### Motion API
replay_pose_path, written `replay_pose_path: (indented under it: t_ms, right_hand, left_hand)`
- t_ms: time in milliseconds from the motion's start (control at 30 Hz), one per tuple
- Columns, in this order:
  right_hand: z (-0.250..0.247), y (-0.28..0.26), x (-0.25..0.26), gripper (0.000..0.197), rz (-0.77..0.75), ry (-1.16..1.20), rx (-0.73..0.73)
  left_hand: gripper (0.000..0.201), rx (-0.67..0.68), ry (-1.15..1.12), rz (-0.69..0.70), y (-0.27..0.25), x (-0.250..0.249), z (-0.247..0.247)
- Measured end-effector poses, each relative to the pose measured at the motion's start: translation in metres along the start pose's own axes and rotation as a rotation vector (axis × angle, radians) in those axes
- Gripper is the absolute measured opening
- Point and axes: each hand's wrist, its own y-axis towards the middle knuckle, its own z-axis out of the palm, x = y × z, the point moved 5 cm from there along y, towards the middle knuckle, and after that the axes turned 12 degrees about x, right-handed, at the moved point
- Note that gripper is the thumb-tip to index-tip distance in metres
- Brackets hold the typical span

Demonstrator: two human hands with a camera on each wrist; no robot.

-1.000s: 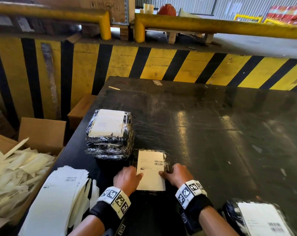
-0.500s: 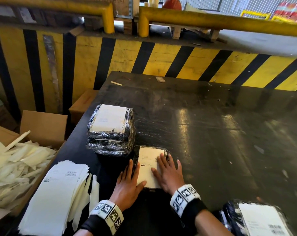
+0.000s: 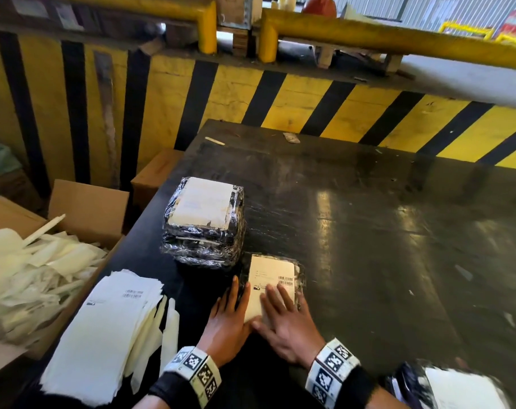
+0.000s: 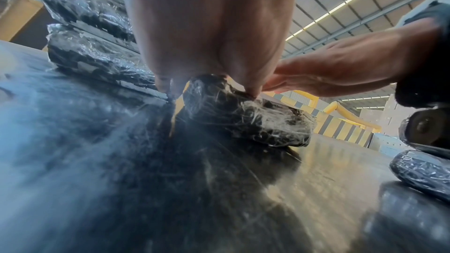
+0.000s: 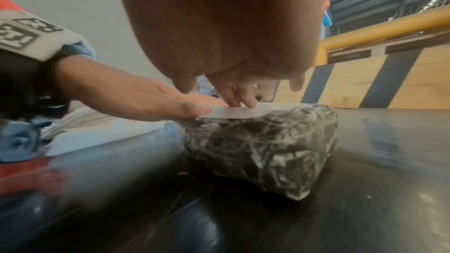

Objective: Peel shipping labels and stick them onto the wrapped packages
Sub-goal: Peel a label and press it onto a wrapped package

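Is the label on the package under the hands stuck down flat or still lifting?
Mostly flat: the label lies on the wrapped package, right hand pressing it; the near edge looks slightly raised.

A dark glossy table point(image 3: 369, 261) stands against a yellow-and-black striped barrier point(image 3: 227, 93).

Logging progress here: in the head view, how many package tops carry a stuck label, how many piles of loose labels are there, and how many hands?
Labelled package tops: 3 (stack top, package under the hands, package at the near right)
Loose label piles: 1
Hands: 2 (left hand, right hand, both flat)
Total: 6
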Motion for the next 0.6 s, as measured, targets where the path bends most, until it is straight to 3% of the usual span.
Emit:
replay_pose_path:
  t_ms: [67,200,300,367,500,600]
  right_hand:
    - [-0.01,0.005,-0.007,0.112,0.03,0.004,-0.021]
    - [-0.038,0.033,-0.034,0.092,0.154,0.062,-0.062]
    - [-0.045,0.043,-0.038,0.071,0.219,0.1,-0.032]
    - [-0.041,0.039,-0.031,0.078,0.189,0.059,-0.056]
    - [-0.018,0.014,-0.001,0.115,0.004,-0.042,-0.031]
    - [-0.022,0.015,0.002,0.109,-0.035,-0.043,-0.02]
  left_hand:
    - [0.109,0.001,-0.023,-0.019,0.0,-0.001,-0.001]
    - [0.079,-0.02,-0.032,-0.05,-0.002,-0.004,-0.005]
    - [0.074,-0.032,-0.042,-0.05,-0.005,-0.005,-0.006]
    - [0.075,-0.036,-0.05,-0.049,-0.004,-0.003,-0.005]
    - [0.081,-0.04,-0.05,-0.029,0.0,0.0,0.001]
    - [0.074,-0.054,-0.067,-0.027,0.001,0.001,0.003]
